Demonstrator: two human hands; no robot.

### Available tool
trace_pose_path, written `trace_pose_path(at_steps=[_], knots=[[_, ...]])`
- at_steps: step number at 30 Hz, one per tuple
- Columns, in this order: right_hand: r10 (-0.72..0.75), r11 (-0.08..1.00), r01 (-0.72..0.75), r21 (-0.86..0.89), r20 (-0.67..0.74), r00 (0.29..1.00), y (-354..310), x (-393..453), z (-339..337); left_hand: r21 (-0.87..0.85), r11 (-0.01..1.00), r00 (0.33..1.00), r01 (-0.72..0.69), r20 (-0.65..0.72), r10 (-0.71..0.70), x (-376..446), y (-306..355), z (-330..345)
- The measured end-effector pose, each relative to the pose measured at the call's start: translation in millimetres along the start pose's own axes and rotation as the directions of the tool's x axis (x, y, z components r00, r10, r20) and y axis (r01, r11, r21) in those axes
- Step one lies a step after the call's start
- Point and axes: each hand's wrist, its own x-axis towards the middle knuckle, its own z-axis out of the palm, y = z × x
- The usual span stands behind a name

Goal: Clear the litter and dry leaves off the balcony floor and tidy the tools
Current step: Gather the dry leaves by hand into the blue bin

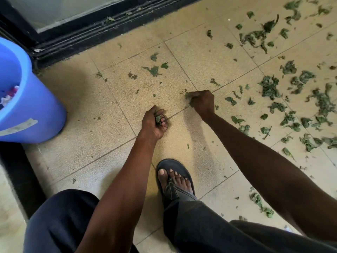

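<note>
Tiled floor (182, 52) w/ leaves (269, 86) mostly on right, lots left; left hand (154, 123) & right hand (202, 102) each clutch leaves; bucket (36, 106) at left holds litter

Soft daylight, faint shadows beneath the arms, wide-angle edges blurred

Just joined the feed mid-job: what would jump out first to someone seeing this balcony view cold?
First, the scatter of crumpled green dry leaves over the beige tiled floor, thickest at the right. Next, both bare hands at the centre: the left hand grips a wad of leaves, and the right hand closes on more at floor level. Then the big round blue plastic bucket at the left edge beside the dark door track.
</note>
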Motion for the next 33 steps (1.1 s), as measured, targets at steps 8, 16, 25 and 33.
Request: trace_pose_path(at_steps=[8,16,25,33], knots=[[-0.078,0.972,0.17,-0.16,0.464,0.883,-56,-57,43,0.043,0.999,0.996,-0.023,0.085,0.019,11,6,16],[-0.353,0.817,0.388,-0.426,0.163,0.922,-58,-71,57,-0.068,0.997,0.99,0.032,0.142,-0.022,-1,9,25],[0.211,0.934,-0.229,-0.275,-0.095,0.973,5,-47,44,-0.015,0.999,0.999,-0.039,-0.006,0.039,17,36,10],[-0.035,0.8,0.156,-0.58,0.213,0.976,-4,-12,96,0.028,0.994,0.992,-0.102,-0.065,0.104,18,51,-4]])
